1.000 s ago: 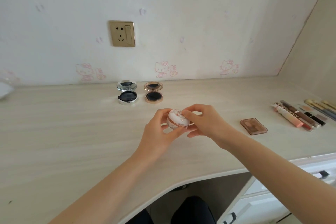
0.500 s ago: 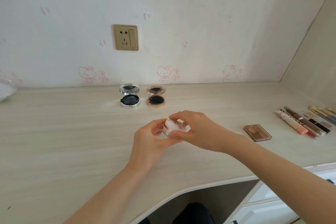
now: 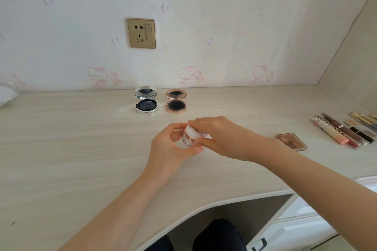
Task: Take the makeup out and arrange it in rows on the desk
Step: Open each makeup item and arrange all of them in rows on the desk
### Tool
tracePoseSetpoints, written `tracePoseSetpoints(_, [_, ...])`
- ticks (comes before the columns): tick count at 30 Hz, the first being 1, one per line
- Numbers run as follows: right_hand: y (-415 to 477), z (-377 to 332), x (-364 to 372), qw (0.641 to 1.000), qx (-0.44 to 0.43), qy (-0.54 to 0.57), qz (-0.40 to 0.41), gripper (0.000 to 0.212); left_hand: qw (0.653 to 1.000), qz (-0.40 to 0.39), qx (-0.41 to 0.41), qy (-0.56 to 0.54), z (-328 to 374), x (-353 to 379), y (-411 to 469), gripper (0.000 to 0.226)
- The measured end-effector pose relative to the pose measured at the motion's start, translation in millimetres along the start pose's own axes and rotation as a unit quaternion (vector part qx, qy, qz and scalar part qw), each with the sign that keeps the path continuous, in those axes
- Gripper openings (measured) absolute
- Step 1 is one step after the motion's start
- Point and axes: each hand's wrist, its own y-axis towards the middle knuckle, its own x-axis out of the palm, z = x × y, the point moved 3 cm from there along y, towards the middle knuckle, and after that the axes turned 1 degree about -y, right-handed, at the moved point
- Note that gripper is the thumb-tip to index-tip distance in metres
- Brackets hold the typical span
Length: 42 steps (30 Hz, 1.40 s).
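The left hand [image 3: 169, 149] curls round the base of a small white floral compact [image 3: 189, 138] at mid worktop [image 3: 61, 138], while the right hand [image 3: 222, 138] pinches its lid. Lettering on the pink tube [image 3: 330, 131], far right, is too blurred to read.

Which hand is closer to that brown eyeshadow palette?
Right. The right hand sits just left of the eyeshadow palette; the left hand is farther left, across the floral compact both hold.
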Motion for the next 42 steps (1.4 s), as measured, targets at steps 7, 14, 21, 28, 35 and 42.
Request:
tracePoseSetpoints(7, [3, 17, -1, 0.999, 0.041, 0.025, -0.009, 0.036, 0.999, -0.021, -0.034, 0.034, -6, -2, 1, 0.082])
tracePoseSetpoints(14, [11, 21, 8, 0.998, 0.044, 0.021, -0.027, 0.032, 0.987, -0.049, -0.002, 0.155, -17, 2, -1, 0.082])
tracePoseSetpoints(21, [22, 19, 9, 0.999, 0.037, -0.011, -0.032, 0.036, 0.977, -0.029, -0.002, 0.209, -21, 0, -1, 0.092])
tracePoseSetpoints(28, [30, 23, 12, 0.998, 0.057, 0.009, -0.008, 0.034, 0.972, -0.003, 0.005, 0.237, -21, 1, 0, 0.092])
tracePoseSetpoints(35, [35, 31, 9, 0.997, 0.056, 0.011, -0.043, 0.035, 0.969, 0.025, -0.003, 0.245, -21, 3, -3, 0.091])
tracePoseSetpoints(42, [47, 34, 7, 0.996, 0.068, 0.027, -0.051, 0.033, 0.968, 0.032, -0.007, 0.250, -24, 3, -4, 0.088])
